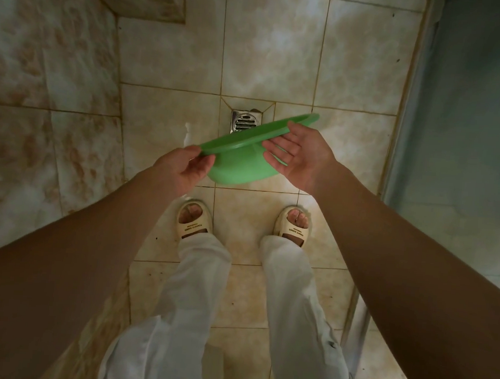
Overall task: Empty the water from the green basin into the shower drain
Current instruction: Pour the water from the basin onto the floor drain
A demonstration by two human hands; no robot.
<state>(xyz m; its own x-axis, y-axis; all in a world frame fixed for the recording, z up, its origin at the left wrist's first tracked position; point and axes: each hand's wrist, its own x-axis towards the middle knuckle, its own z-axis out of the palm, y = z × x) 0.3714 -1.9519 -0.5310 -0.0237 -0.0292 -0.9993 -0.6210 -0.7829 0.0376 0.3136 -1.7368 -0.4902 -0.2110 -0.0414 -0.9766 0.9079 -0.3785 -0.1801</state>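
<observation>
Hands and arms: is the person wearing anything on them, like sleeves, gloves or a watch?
No. The left hand and right hand are bare, with no gloves, rings or watch showing. Both forearms are bare too, right to the picture's edge, so no sleeves are in view. Lower down, the person wears loose white trousers and cream open-toed slippers with small dark lettering across the strap.

Bare forearms, no sleeves. Baggy white trousers [195, 303] and cream open-toe slides [194, 219] with small dark lettering across the strap.
</observation>
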